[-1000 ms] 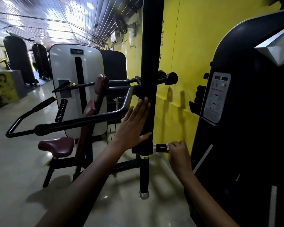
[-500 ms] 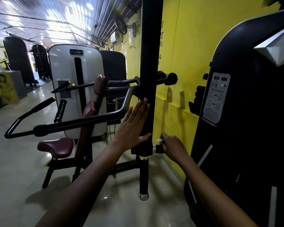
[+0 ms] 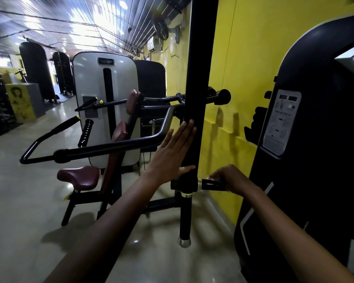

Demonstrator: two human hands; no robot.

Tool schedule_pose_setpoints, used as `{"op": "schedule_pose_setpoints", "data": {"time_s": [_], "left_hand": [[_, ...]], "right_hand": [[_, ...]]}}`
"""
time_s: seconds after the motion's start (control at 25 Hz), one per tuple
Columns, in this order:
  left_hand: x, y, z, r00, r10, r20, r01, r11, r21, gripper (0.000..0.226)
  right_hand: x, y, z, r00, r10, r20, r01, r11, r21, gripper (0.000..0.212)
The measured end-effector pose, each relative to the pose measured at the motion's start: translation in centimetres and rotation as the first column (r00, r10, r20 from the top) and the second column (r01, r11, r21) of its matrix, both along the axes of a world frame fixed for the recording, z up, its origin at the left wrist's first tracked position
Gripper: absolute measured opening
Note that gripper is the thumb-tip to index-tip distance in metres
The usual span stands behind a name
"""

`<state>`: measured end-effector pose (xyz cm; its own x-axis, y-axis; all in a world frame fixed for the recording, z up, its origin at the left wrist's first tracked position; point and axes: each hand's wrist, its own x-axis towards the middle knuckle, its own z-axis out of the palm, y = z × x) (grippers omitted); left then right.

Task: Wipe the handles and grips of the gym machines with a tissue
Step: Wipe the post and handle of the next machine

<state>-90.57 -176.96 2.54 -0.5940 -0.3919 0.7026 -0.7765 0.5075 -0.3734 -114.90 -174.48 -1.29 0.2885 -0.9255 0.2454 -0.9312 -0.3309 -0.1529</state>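
A tall black padded post [image 3: 200, 78] hangs in front of me, with a short black side handle [image 3: 212, 185] sticking out to the right near its lower end. My left hand [image 3: 172, 154] presses flat against the post, fingers straight, thumb under the pad's lower edge. My right hand [image 3: 231, 178] curls over the side handle from above, with a small bit of white tissue [image 3: 208, 177] showing under its fingertips. Below the handle, the post ends in a thin black grip with a chrome cap [image 3: 184, 242].
A seated machine with a maroon seat [image 3: 78, 176], long black lever arms [image 3: 102, 149] and a white weight cover [image 3: 119, 94] stands to the left. A large black weight-stack housing [image 3: 315, 160] fills the right side. A yellow wall [image 3: 243, 58] runs behind. Glossy floor [image 3: 18, 201] lies at the left.
My right hand has slid outward along the side handle, then back over it from above. My left hand stays flat on the post.
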Motion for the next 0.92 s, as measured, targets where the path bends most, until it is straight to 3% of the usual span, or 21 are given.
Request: {"op": "schedule_pose_setpoints", "data": {"time_s": [0.12, 0.4, 0.6, 0.8, 0.92], "left_hand": [[-0.2, 0.1, 0.0, 1.0, -0.002, -0.005, 0.002, 1.0, -0.005, 0.106], [0.4, 0.2, 0.1, 1.0, -0.002, -0.007, 0.002, 1.0, -0.015, 0.108], [-0.3, 0.2, 0.0, 1.0, -0.019, -0.014, 0.019, 1.0, 0.0, 0.106], [0.1, 0.2, 0.1, 1.0, -0.012, -0.012, 0.012, 1.0, -0.011, 0.107], [0.3, 0.1, 0.0, 1.0, 0.006, -0.006, -0.006, 1.0, -0.026, 0.107]], "right_hand": [[1.9, -1.0, 0.3, 0.987, -0.12, -0.107, 0.123, 0.992, 0.02, 0.027], [1.3, 1.0, 0.3, 0.989, 0.087, 0.119, -0.086, 0.996, -0.019, 0.025], [-0.7, 0.4, 0.7, 0.993, -0.117, 0.021, 0.117, 0.993, 0.001, 0.031], [-0.4, 1.6, -0.3, 0.992, 0.004, 0.125, -0.002, 1.0, -0.02, 0.034], [-2.3, 1.4, 0.5, 0.988, -0.144, 0.051, 0.145, 0.989, -0.008, 0.032]]}}
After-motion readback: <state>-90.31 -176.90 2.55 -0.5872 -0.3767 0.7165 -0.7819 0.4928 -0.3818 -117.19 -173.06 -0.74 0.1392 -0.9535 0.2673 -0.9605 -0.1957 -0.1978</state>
